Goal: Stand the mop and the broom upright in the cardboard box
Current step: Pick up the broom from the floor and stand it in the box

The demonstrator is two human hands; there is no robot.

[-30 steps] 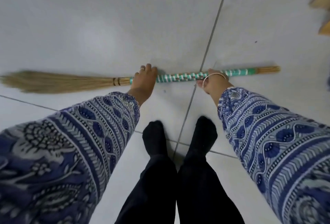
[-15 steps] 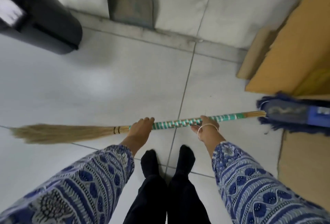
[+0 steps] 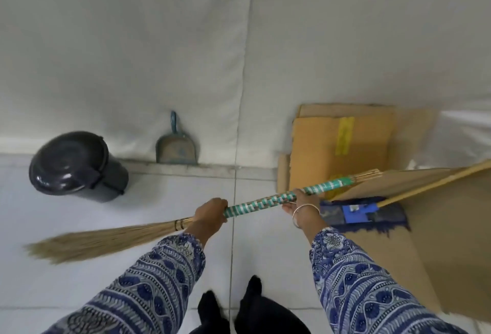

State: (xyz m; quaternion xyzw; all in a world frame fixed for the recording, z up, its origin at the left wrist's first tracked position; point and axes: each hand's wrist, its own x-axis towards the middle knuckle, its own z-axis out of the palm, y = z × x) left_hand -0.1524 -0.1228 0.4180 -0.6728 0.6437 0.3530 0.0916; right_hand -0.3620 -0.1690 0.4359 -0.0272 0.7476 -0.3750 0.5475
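I hold a grass broom (image 3: 260, 204) off the floor, nearly level, its handle end tilted up to the right. My left hand (image 3: 210, 215) grips the green-and-white wrapped handle near the bristles. My right hand (image 3: 303, 208), with a bangle on the wrist, grips farther up the handle. The straw bristles (image 3: 101, 242) trail low to the left. A mop with a blue head (image 3: 364, 214) lies on flat cardboard, its wooden pole (image 3: 435, 184) running up to the right. The open cardboard box (image 3: 342, 147) stands against the wall, just beyond the broom's handle tip.
A black lidded bin (image 3: 77, 166) stands at the left by the wall. A dustpan (image 3: 176, 147) leans upright on the wall's base ledge. Flattened cardboard (image 3: 451, 240) covers the floor at the right. My feet in black socks (image 3: 233, 304) are on the white tiles.
The broom has come up off the floor in both hands, its handle end rising toward the box. My view has lifted, bringing the wall, the bin, the dustpan and the box into sight.
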